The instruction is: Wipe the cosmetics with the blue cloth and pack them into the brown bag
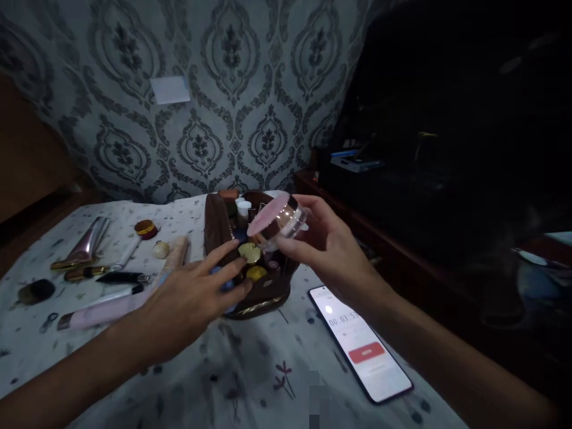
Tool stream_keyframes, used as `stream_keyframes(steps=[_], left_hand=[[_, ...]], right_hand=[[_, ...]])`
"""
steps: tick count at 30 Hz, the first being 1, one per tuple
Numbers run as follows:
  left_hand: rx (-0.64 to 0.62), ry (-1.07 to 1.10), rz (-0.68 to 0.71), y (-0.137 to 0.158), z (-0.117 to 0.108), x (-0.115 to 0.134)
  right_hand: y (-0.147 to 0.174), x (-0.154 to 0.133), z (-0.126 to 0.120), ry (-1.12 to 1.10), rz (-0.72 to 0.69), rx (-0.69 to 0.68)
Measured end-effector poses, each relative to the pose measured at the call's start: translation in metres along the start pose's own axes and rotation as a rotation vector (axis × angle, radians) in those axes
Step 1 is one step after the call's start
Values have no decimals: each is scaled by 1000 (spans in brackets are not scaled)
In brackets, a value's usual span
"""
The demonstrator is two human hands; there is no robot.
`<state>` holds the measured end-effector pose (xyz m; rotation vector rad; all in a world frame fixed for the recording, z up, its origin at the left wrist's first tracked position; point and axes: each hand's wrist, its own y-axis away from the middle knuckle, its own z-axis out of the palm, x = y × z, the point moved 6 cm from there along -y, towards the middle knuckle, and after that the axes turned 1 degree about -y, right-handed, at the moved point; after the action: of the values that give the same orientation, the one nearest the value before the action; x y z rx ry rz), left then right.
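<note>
My right hand (pixel 333 241) grips a round cosmetic jar (pixel 279 220) with a pink lid and a clear, shiny body. The jar is tilted above the brown makeup bag (pixel 263 304), which stands unzipped. My left hand (pixel 187 304) rests at the bag's near left side, its fingers spread over the opening. Inside the bag are a yellow-green round item (pixel 250 253), a yellow one (pixel 256 273), a white-capped bottle (pixel 243 208) and other containers partly hidden by the jar and my fingers.
Left of the bag lie a silvery pink tube (pixel 87 241), a pale pink tube (pixel 105 310), a red and gold lid (pixel 145 229), a dark brush head (pixel 36 291) and several slim items. A phone (pixel 364 351) showing a timer lies at front right. Patterned wallpaper (pixel 201 143) is behind.
</note>
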<state>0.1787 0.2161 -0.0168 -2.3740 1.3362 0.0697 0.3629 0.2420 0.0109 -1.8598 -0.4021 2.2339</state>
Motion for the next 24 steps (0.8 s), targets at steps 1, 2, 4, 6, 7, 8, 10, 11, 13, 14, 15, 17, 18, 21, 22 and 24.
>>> stream_keyframes(steps=[1, 2, 4, 6, 7, 8, 10, 11, 13, 14, 15, 17, 18, 21, 22, 24], left_hand=[[-8, -23, 47, 3, 3, 2], [-12, -43, 85, 6, 5, 3], [6, -62, 121, 11, 7, 3], [30, -63, 145, 13, 10, 4], [42, -65, 147, 14, 12, 4], [53, -66, 140, 15, 13, 5], [71, -54, 111, 18, 16, 4], [72, -48, 87, 20, 18, 3], [71, -44, 64, 24, 20, 1], [73, -44, 67, 26, 21, 0], [86, -45, 74, 28, 21, 0], [111, -47, 94, 29, 22, -2], [125, -51, 107, 29, 23, -3], [149, -68, 113, 27, 24, -4], [148, -66, 100, 26, 23, -4], [136, -45, 65, 25, 22, -4]], right_hand=[[0, -1, -3, 17, -6, -14], [0, -2, -6, 32, -11, -35], [0, -6, -8, 78, -34, -85], [-2, -11, -8, 159, -91, -131], [-3, -14, -8, 207, -125, -149], [-5, -16, -8, 255, -151, -161], [-8, -16, -9, 327, -175, -181], [-10, -16, -9, 352, -173, -186], [-14, -14, -12, 380, -162, -189], [-17, -14, -14, 385, -157, -194], [-20, -14, -14, 388, -154, -203], [-26, -15, -14, 404, -150, -235], [-29, -15, -13, 413, -154, -255], [-36, -12, -7, 450, -178, -315], [-39, -11, -4, 467, -204, -335], [-44, -8, 4, 530, -290, -376]])
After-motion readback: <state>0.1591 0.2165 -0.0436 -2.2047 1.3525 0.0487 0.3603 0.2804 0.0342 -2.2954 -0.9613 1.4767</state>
